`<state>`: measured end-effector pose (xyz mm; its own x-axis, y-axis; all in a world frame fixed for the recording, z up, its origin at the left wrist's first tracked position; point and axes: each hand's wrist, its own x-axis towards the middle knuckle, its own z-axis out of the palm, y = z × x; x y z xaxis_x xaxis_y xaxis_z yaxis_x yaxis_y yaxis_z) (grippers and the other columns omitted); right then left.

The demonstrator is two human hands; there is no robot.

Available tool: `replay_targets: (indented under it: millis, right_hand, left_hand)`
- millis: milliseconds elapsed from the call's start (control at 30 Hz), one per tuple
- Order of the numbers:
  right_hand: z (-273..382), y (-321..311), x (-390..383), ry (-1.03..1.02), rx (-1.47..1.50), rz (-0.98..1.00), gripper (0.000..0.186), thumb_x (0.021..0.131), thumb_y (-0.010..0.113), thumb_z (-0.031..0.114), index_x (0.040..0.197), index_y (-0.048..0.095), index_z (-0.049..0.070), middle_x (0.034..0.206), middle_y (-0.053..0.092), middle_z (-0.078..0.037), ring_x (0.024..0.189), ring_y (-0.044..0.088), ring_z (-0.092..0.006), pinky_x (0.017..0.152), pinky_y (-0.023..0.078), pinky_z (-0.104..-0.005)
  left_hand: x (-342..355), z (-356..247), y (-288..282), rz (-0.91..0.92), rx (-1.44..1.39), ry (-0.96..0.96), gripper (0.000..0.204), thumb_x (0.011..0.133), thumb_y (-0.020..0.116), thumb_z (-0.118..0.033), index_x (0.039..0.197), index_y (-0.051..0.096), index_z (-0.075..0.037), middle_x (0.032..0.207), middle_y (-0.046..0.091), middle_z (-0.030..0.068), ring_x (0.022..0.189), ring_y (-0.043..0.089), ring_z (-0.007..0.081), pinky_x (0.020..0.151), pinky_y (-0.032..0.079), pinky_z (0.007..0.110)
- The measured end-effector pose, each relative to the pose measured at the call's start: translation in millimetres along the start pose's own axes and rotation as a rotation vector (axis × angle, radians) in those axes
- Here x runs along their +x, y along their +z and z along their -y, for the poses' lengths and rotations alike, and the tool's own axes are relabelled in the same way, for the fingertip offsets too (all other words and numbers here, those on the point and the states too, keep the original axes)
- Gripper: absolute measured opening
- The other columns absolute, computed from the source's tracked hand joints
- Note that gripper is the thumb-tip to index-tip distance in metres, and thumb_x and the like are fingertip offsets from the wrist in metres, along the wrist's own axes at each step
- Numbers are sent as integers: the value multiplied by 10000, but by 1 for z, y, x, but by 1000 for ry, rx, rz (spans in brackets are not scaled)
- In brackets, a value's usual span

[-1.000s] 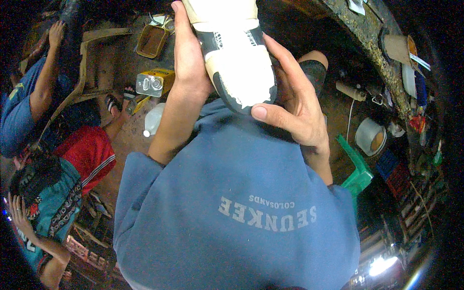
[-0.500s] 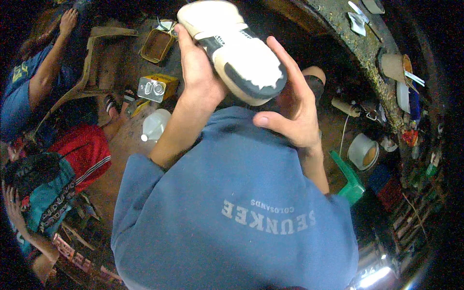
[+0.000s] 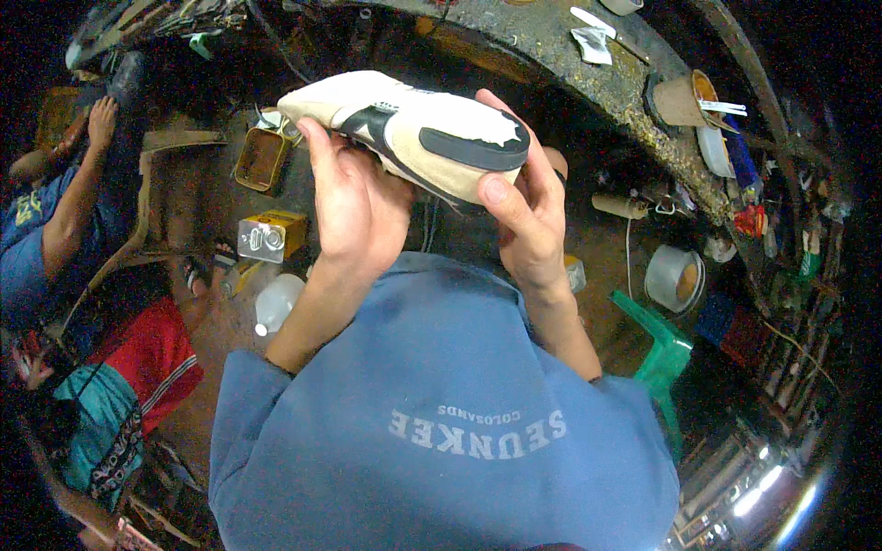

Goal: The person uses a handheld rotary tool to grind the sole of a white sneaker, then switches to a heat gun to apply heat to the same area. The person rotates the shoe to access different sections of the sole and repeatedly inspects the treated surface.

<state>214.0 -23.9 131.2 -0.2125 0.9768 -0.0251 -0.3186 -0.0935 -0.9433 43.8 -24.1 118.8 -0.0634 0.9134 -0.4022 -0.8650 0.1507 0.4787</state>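
Observation:
A beige and black shoe is held up in front of my chest, turned over on its side with its white underside facing up. Ragged white edging shows over the black part at its right end. My left hand supports the left part from below, thumb up along the side. At the right end my right hand grips the shoe, its thumb on the near side and its fingers behind the far edge.
A workbench curves across the far right, bearing a brown pot. On the floor are a white tub, a green plastic stool, a yellow tin and a translucent jug. Two people sit at the left.
The shoe has tilted onto its side and come lower, lying more level. My right hand, previously spread beside it, has closed on its right end. My left hand keeps its hold.

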Motion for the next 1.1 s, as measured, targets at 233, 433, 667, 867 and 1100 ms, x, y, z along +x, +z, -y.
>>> replay_targets:
  millis: [233, 433, 667, 867, 1100]
  right_hand:
    - [-2, -10, -3, -71, -54, -111, 1057, 693, 1004, 221, 1558, 449, -24, 1492, 580, -167, 1378, 569, -273, 1180, 447, -416]
    - [-8, -35, 7, -274, -222, -48, 1185, 649, 1003, 434, 1542, 414, -76, 1545, 542, -259, 1412, 548, -339, 1212, 399, -457]
    - [-10, -45, 10, -350, -298, -138, 1126, 680, 1001, 400, 1535, 427, -54, 1540, 535, -271, 1419, 531, -351, 1216, 387, -478]
    - [-16, -75, -1, -277, -167, -252, 1132, 675, 990, 397, 1532, 427, -82, 1469, 578, -199, 1353, 567, -317, 1156, 442, -442]
    - [-20, -81, 9, -282, -142, -259, 1114, 673, 987, 396, 1535, 443, -53, 1438, 593, -173, 1319, 597, -297, 1129, 478, -442]
  left_hand:
    - [1, 17, -10, 198, -110, 128, 821, 1053, 391, -740, 1597, 416, -126, 1576, 519, 80, 1475, 461, 286, 1244, 336, 483]
    - [19, -13, -22, 280, 103, 293, 859, 1042, 451, -727, 1623, 385, -99, 1588, 498, 79, 1484, 436, 259, 1256, 307, 444]
    - [3, -68, 8, 409, 374, 634, 1064, 955, 535, -745, 1667, 241, -11, 1608, 439, 213, 1486, 423, 375, 1256, 295, 529]
    - [-106, -72, -25, 1607, 638, 123, 861, 1045, 348, -745, 1554, 547, -79, 1682, 423, 172, 1560, 358, 455, 1254, 154, 700]
    - [-82, -100, -77, 846, 2297, -248, 567, 1093, 502, -488, 1580, 527, -198, 1673, 439, 137, 1549, 367, 384, 1300, 250, 490]
